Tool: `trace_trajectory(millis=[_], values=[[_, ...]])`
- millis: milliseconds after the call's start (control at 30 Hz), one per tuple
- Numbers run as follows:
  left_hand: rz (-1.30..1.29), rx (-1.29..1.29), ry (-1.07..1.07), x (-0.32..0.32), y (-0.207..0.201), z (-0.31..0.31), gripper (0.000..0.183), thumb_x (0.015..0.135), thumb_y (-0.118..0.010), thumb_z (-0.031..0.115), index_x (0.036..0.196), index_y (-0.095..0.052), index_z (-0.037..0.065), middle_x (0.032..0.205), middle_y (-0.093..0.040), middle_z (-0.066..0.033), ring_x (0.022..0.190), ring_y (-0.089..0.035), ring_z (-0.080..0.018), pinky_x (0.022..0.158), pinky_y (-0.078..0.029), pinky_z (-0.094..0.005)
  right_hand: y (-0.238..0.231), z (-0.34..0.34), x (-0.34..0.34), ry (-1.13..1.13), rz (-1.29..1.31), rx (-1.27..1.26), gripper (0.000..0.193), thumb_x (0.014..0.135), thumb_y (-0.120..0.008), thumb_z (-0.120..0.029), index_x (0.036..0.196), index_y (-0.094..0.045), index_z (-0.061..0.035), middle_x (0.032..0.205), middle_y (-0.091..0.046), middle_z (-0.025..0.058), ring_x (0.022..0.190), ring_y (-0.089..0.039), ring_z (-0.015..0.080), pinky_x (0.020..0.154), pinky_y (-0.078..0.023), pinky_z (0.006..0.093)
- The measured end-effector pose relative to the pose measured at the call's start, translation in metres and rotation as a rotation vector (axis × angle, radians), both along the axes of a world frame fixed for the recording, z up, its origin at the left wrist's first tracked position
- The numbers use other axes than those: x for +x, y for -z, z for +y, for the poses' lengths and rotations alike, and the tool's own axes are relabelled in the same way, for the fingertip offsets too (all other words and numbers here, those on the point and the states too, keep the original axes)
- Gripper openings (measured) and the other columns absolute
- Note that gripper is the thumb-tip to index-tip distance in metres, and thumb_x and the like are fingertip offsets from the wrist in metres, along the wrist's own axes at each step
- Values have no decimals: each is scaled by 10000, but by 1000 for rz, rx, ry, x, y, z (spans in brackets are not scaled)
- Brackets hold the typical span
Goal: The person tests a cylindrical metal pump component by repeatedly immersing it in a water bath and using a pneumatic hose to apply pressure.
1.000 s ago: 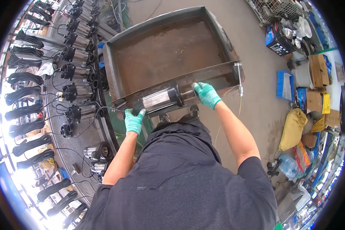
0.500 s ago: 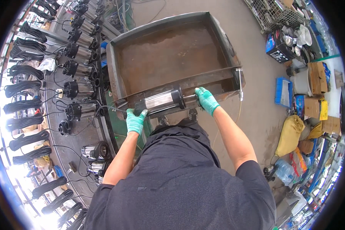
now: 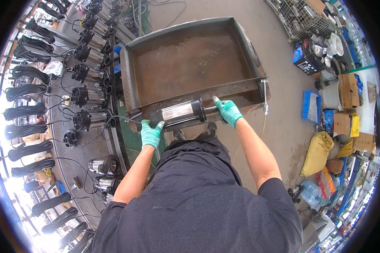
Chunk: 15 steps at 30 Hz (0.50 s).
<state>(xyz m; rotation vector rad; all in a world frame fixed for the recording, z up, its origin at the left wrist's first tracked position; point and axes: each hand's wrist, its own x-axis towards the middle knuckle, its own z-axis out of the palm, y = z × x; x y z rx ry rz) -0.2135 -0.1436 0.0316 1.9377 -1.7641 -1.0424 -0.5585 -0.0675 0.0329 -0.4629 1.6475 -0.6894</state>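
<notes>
A submersible pump (image 3: pixel 177 112) with a shiny steel body and black ends lies across the near edge of a large metal tank (image 3: pixel 129 86). My left hand (image 3: pixel 150 134), in a green glove, is closed on the pump's black left end, where a dark cable leads off to the left. On the other side, my right hand (image 3: pixel 228 111), gloved alike, is wrapped round a slim metal pipe (image 3: pixel 211 108) that sticks out of the pump's right end. Its thumb points up along the pipe. The palm sides of both hands are hidden.
Several similar pumps (image 3: pixel 88 97) stand in a row on the workbench (image 3: pixel 78 162) at left, with coiled black cables (image 3: pixel 26 111) beyond. At right are a blue bin (image 3: pixel 311 104), a yellow sack (image 3: pixel 317 154), cardboard boxes and a wire cage (image 3: pixel 312 21). A thin hose hangs at the tank's right corner.
The whole view has shifted slightly. My right thumb stands out a little more from the pipe. Both hands keep their hold, and the pump stays at the tank's near edge.
</notes>
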Motion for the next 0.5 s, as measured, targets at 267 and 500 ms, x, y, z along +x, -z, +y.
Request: trace_trajectory(millis=[267, 500], values=[[-46, -46, -6, -6, -6, 2, 601, 803, -865, 333, 1147, -525, -25, 1030, -713, -200, 909, -673, -307, 853, -521, -394, 52, 6, 3, -176, 494, -262, 567, 1048, -435, -536, 1155, -628, -14, 996, -686, 288, 916, -656, 410, 856, -493, 472], [-41, -31, -2, -1, 2, 1, 600, 813, -859, 346, 1141, -531, -35, 1013, -700, -182, 899, -654, -257, 847, -525, -365, 66, 8, 8, 46, 401, -438, 408, 1047, -533, -389, 1169, -556, 0, 986, -704, 200, 861, -674, 347, 805, -516, 433]])
